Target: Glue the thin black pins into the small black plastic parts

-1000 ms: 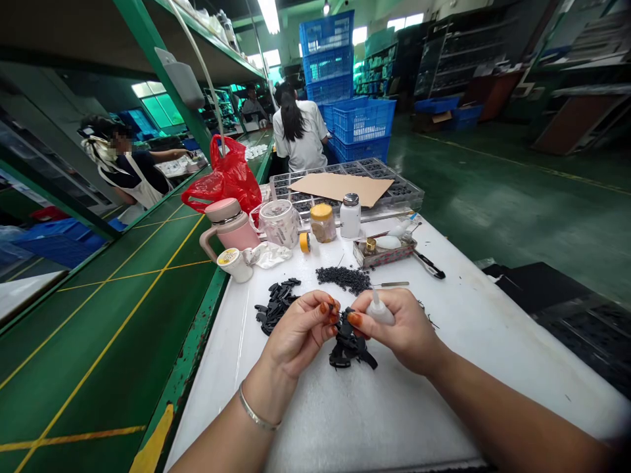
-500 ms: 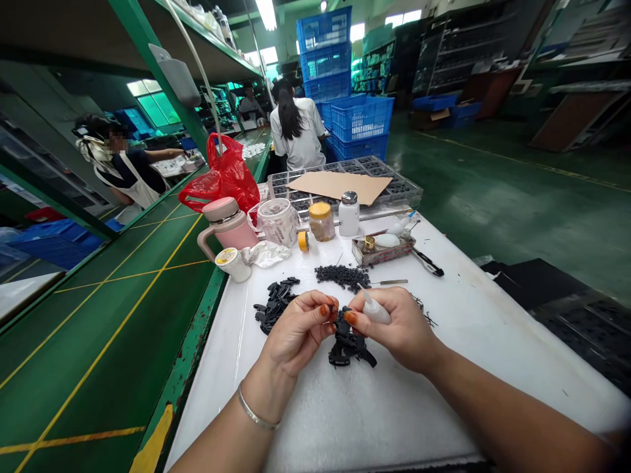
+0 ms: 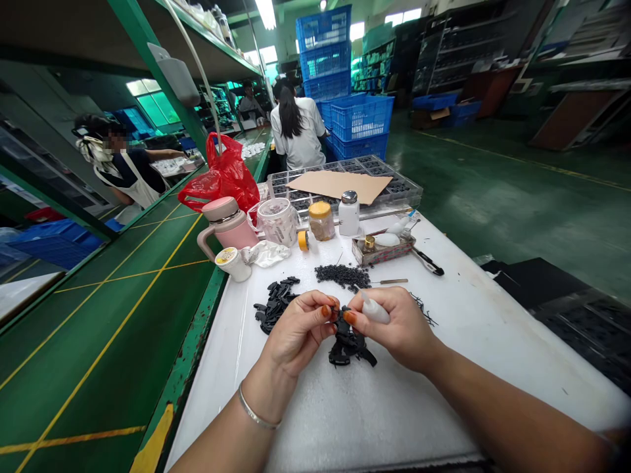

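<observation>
My left hand (image 3: pixel 303 325) pinches a small black part between thumb and fingers; most of it is hidden. Close against it, my right hand (image 3: pixel 399 325) has its thumb and forefinger closed at the same spot, and a small white squeeze bottle (image 3: pixel 376 311) with a thin nozzle is tucked in its grip, tilted up and left. Below the fingers lies a small pile of black curved parts (image 3: pixel 348 348). A larger heap of similar black parts (image 3: pixel 276 303) sits left of my left hand. Beyond the hands spreads a pile of tiny black rings (image 3: pixel 340 276).
Behind the piles stand a pink thermos (image 3: pixel 229 226), a clear jar (image 3: pixel 277 222), a yellow-lidded jar (image 3: pixel 321 221), a white pump bottle (image 3: pixel 349 215) and a small tool box (image 3: pixel 384 249). Cardboard (image 3: pixel 340 185) covers a compartment tray. A green conveyor (image 3: pixel 113 315) runs along the left. Other people sit farther off.
My hands stay almost in place, fingertips together. The bottle in my right hand has shifted very slightly left, and the fingers have adjusted a little.
</observation>
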`<state>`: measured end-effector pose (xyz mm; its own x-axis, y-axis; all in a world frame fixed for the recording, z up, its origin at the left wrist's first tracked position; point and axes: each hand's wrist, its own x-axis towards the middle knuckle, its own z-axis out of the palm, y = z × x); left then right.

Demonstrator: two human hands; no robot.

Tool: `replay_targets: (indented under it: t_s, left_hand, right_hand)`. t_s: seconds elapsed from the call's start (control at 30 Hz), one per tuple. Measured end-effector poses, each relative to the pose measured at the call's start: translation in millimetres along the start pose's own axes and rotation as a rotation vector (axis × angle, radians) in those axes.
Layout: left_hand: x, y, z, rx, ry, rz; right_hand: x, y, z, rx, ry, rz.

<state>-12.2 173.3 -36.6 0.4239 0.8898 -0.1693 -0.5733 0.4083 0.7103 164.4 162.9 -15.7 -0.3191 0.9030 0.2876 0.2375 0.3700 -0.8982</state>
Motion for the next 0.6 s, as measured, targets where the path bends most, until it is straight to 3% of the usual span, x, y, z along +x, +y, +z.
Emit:
replay_targets:
  t_s: [0.6]
  left_hand:
    - [-0.6,1.3,1.5,0.047,0.045,0.003]
  right_hand:
    - [-0.4,0.1,3.3,-0.146,0.089,-0.218]
